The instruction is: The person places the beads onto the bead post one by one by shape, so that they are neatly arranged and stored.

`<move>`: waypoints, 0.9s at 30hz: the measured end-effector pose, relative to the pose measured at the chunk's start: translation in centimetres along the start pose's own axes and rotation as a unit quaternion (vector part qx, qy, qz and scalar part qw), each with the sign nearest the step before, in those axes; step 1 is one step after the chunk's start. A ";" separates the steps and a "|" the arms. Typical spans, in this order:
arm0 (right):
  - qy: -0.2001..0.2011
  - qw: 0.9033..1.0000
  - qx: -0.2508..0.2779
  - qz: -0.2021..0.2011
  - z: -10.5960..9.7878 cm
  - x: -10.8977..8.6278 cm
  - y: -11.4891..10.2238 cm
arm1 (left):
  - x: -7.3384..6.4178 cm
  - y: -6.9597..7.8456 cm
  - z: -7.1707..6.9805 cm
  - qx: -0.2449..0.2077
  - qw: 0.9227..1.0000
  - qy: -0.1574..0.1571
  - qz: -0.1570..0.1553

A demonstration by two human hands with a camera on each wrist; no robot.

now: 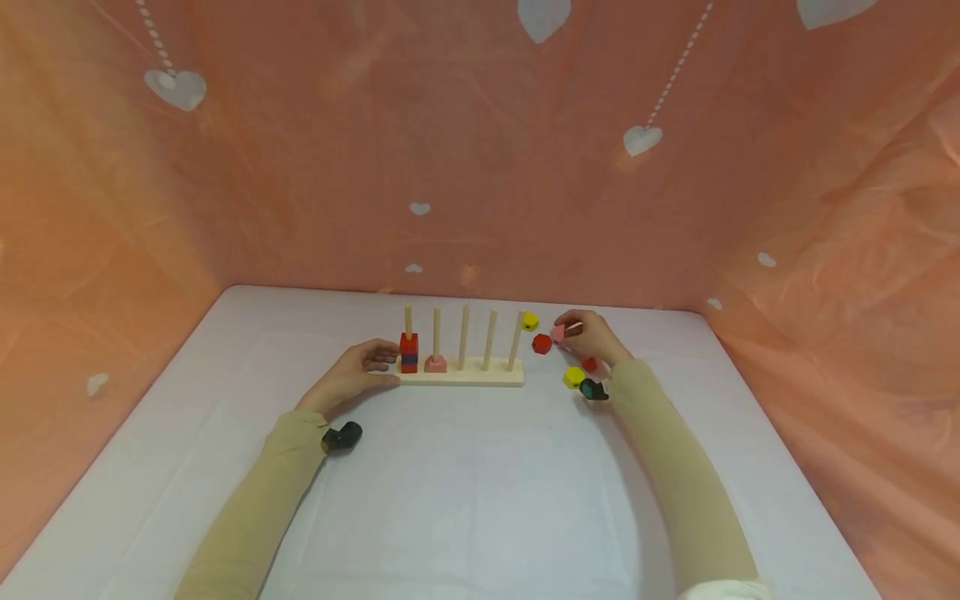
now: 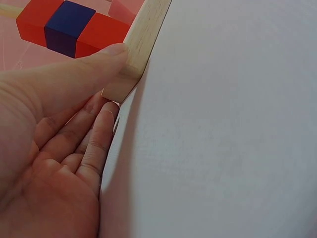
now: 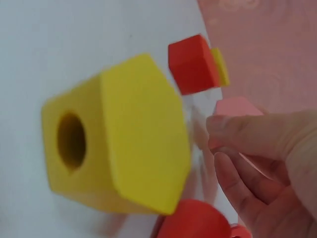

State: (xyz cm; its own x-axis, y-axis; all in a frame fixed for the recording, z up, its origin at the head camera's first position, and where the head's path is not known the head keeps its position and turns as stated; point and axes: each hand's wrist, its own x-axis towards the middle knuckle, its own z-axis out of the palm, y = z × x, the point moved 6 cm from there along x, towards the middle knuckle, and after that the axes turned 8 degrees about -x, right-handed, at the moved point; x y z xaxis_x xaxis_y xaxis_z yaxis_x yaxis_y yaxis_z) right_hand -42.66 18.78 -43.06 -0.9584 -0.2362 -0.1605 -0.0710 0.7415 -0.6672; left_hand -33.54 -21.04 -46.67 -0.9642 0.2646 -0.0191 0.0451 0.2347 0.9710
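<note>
A wooden peg stand (image 1: 461,379) with several upright pegs sits on the table. Its leftmost peg carries two red blocks with a blue block (image 2: 70,27) between them; a pink block (image 1: 436,364) sits low on the second peg. My left hand (image 1: 362,369) holds the stand's left end, thumb along the base edge and fingers at the end face. To the right of the stand, my right hand (image 1: 592,333) pinches a pink block (image 3: 237,106) between thumb and fingers. Just left of that block lies a red block (image 1: 542,343).
A yellow block (image 1: 530,322) lies behind the stand's right end. Another yellow block (image 3: 143,134), with a hole through it, looms close in the right wrist view. Near the right wrist is a red piece (image 1: 590,364). Orange cloth (image 1: 465,167) hangs around the white table (image 1: 465,500).
</note>
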 end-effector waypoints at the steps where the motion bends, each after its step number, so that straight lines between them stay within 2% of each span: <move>1: 0.003 1.000 0.002 -0.004 -0.1 -0.1 -0.1 | 0.0 0.0 0.0 0.002 1.000 -0.003 0.001; 5: 0.028 0.999 0.000 -0.040 -0.7 -0.7 -1.1 | -0.1 0.0 0.1 0.000 1.000 -0.002 0.001; 12: 0.081 0.984 0.005 -0.156 -2.8 -2.4 -4.6 | -0.2 0.2 0.1 0.006 1.000 -0.002 0.001; 18: 0.114 0.973 0.040 -0.196 -4.4 -4.0 -7.4 | -0.1 0.3 0.1 -0.002 1.000 -0.005 0.002; 23: 0.133 0.964 0.103 -0.208 -4.8 -4.7 -9.5 | -0.1 0.5 0.2 -0.003 1.000 -0.007 0.006; 27: 0.147 0.950 0.162 -0.222 -4.7 -5.2 -11.5 | -0.2 0.7 0.3 0.000 1.000 -0.008 0.007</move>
State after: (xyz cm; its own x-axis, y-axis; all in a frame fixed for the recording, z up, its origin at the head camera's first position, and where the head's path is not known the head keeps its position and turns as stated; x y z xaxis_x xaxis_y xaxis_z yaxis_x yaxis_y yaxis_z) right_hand -38.18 14.43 -31.12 -0.8932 -0.2587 0.3678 -0.4430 0.3663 -0.8183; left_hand -33.23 -20.65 -46.08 -0.9590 0.2832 -0.0090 0.0589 0.2302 0.9714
